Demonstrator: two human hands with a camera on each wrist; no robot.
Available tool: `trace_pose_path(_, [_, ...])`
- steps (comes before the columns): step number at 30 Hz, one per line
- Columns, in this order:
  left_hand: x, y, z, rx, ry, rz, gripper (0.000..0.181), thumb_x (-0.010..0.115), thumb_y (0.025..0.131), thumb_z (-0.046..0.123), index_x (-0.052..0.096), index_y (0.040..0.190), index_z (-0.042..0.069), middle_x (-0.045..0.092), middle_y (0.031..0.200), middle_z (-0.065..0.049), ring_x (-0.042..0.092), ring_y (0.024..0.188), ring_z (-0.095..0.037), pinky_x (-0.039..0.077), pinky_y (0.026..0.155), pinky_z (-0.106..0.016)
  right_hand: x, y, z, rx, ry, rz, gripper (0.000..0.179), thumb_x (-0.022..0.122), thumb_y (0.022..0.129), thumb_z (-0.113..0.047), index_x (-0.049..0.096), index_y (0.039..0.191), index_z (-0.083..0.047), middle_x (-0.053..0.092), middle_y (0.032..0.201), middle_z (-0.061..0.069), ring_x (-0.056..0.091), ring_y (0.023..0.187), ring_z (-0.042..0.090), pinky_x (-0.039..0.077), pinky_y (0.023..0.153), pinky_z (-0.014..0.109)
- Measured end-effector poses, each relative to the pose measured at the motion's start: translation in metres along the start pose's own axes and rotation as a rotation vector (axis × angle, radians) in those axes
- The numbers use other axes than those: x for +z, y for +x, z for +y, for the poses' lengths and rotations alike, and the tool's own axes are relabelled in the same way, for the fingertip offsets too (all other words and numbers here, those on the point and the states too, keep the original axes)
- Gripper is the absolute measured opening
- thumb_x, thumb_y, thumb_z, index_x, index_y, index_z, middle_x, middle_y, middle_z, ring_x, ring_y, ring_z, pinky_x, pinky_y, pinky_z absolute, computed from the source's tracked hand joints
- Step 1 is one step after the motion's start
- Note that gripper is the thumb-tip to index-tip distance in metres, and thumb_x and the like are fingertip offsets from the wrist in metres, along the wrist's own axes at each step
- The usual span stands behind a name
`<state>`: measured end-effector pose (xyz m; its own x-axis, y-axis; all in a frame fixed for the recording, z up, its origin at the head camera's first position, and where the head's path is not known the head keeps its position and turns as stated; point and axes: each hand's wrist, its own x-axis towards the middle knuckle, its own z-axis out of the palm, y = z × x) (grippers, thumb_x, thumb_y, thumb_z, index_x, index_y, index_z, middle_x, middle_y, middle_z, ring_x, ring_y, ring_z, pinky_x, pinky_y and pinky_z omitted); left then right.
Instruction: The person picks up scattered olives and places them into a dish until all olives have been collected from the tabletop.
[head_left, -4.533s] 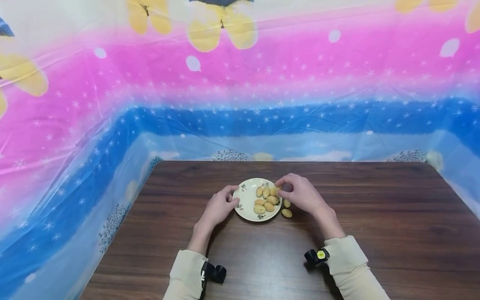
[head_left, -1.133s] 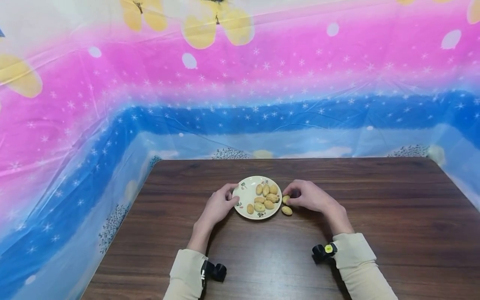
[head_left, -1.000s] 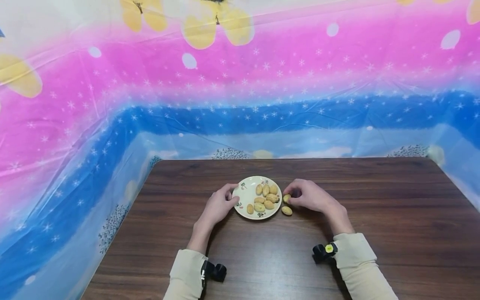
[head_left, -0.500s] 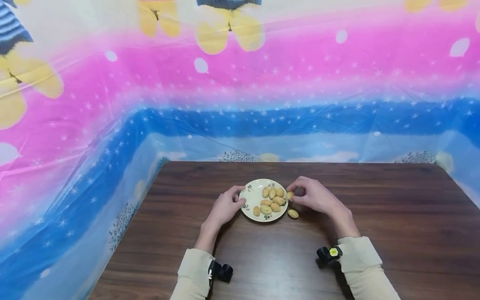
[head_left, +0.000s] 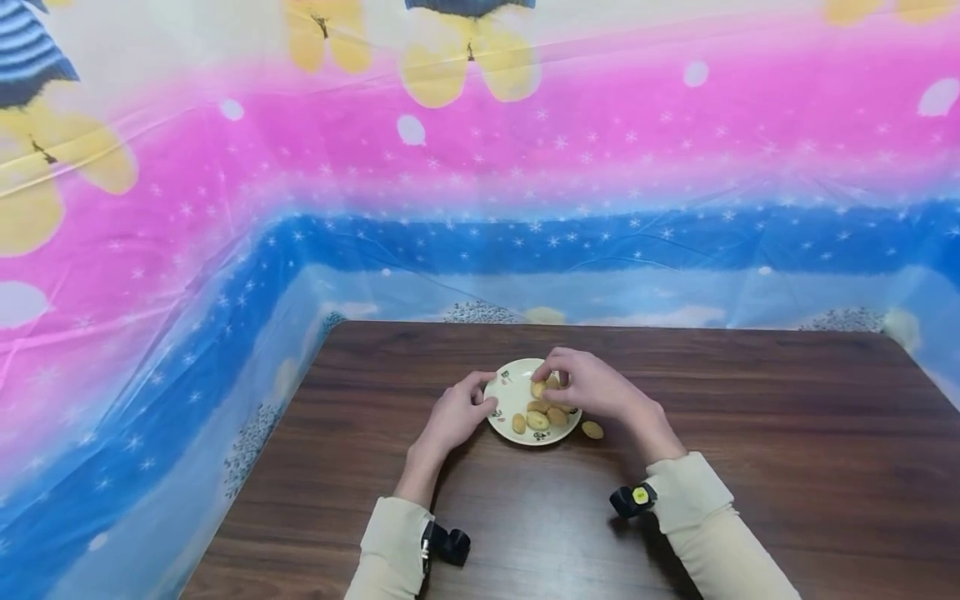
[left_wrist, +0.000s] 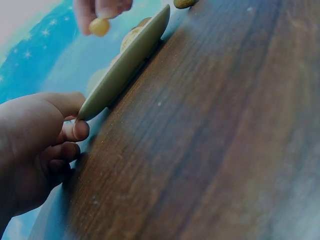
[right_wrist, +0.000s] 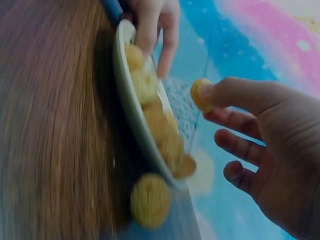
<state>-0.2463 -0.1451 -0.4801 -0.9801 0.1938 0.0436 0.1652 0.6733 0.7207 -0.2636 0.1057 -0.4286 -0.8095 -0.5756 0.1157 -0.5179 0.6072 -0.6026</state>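
A white plate (head_left: pixel 516 398) with small printed motifs stands on the table, bearing several oval, yellow-brown, nut-like pieces (head_left: pixel 537 420). My left hand (head_left: pixel 455 415) pinches its left rim, thumb above and fingertips beneath in the left wrist view. Over the plate, my right hand (head_left: pixel 596 385) pinches one oval yellow-brown piece (right_wrist: pixel 201 95) between thumb and forefinger; the other fingers are loosely bent. In the left wrist view this held piece (left_wrist: pixel 99 27) hangs above the plate. The right hand covers some pieces in the head view. One loose piece (head_left: pixel 592 430) lies just right of the plate.
The dark wood-grain table (head_left: pixel 750 417) extends around the plate. A colourful patterned cloth (head_left: pixel 630 242) hangs behind and along the sides. Black wrist cameras sit at both cuffs, the right one (head_left: pixel 633 498) close over the tabletop.
My right hand has picked up a piece from beside the plate and carried it left over the plate. One loose piece stays on the table. The left hand keeps its hold; the view has shifted slightly.
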Motion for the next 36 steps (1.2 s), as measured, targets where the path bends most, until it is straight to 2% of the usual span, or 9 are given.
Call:
trace_pose_path(3, [0.000, 0.000, 0.001, 0.002, 0.001, 0.000, 0.044, 0.062, 0.094, 0.026, 0.059, 0.137, 0.017, 0.053, 0.074, 0.004, 0.046, 0.061, -0.012, 0.039, 0.064, -0.028, 0.005, 0.008, -0.007, -0.013, 0.016, -0.026, 0.025, 0.071, 0.088, -0.018, 0.074, 0.112, -0.014, 0.063, 0.102, -0.003, 0.056, 0.081, 0.014, 0.048, 0.071, 0.031])
trace_pose_path(8, [0.000, 0.000, 0.000, 0.005, 0.004, 0.003, 0.044, 0.062, 0.094, 0.026, 0.059, 0.137, 0.016, 0.053, 0.074, 0.003, 0.046, 0.061, -0.012, 0.039, 0.064, -0.029, 0.015, 0.021, -0.007, -0.039, -0.038, -0.084, 0.025, 0.070, 0.088, -0.019, 0.075, 0.112, -0.014, 0.063, 0.103, -0.004, 0.058, 0.081, 0.010, 0.048, 0.072, 0.028])
trace_pose_path(12, [0.000, 0.000, -0.001, 0.012, 0.001, 0.001, 0.044, 0.062, 0.094, 0.025, 0.059, 0.137, 0.015, 0.053, 0.074, 0.003, 0.046, 0.061, -0.012, 0.038, 0.064, -0.029, 0.022, 0.027, -0.004, -0.060, -0.077, -0.125, 0.024, 0.069, 0.089, -0.018, 0.074, 0.112, -0.015, 0.064, 0.108, -0.003, 0.062, 0.086, 0.010, 0.051, 0.078, 0.030])
trace_pose_path(16, [0.000, -0.001, 0.000, 0.009, 0.000, 0.002, 0.043, 0.062, 0.094, 0.024, 0.059, 0.136, 0.015, 0.052, 0.074, 0.003, 0.046, 0.061, -0.012, 0.038, 0.064, -0.029, 0.026, 0.029, -0.005, -0.054, -0.110, -0.142, 0.022, 0.070, 0.090, -0.019, 0.075, 0.111, -0.017, 0.065, 0.112, -0.003, 0.059, 0.093, 0.014, 0.049, 0.080, 0.031])
trace_pose_path(19, [-0.001, -0.002, 0.001, 0.011, 0.002, 0.004, 0.043, 0.062, 0.094, 0.024, 0.059, 0.136, 0.015, 0.052, 0.074, 0.003, 0.045, 0.061, -0.012, 0.038, 0.064, -0.029, 0.029, 0.031, -0.005, -0.046, -0.124, -0.146, 0.021, 0.071, 0.090, -0.021, 0.075, 0.110, -0.018, 0.065, 0.114, -0.004, 0.055, 0.096, 0.017, 0.048, 0.079, 0.031])
trace_pose_path(27, [-0.001, -0.002, 0.002, 0.008, -0.011, -0.010, 0.043, 0.062, 0.095, 0.024, 0.059, 0.137, 0.015, 0.052, 0.074, 0.003, 0.044, 0.060, -0.012, 0.037, 0.062, -0.029, 0.030, 0.032, -0.005, -0.070, -0.175, -0.142, 0.019, 0.071, 0.090, -0.022, 0.076, 0.109, -0.019, 0.068, 0.112, -0.005, 0.050, 0.093, 0.016, 0.044, 0.079, 0.031])
trace_pose_path(36, [0.000, -0.001, 0.002, 0.008, -0.004, 0.011, 0.044, 0.063, 0.093, 0.024, 0.060, 0.136, 0.016, 0.051, 0.074, 0.004, 0.044, 0.060, -0.011, 0.037, 0.062, -0.028, 0.011, 0.017, -0.015, -0.051, -0.164, -0.088, 0.018, 0.069, 0.092, -0.023, 0.076, 0.108, -0.017, 0.069, 0.112, -0.003, 0.056, 0.102, 0.020, 0.047, 0.087, 0.038])
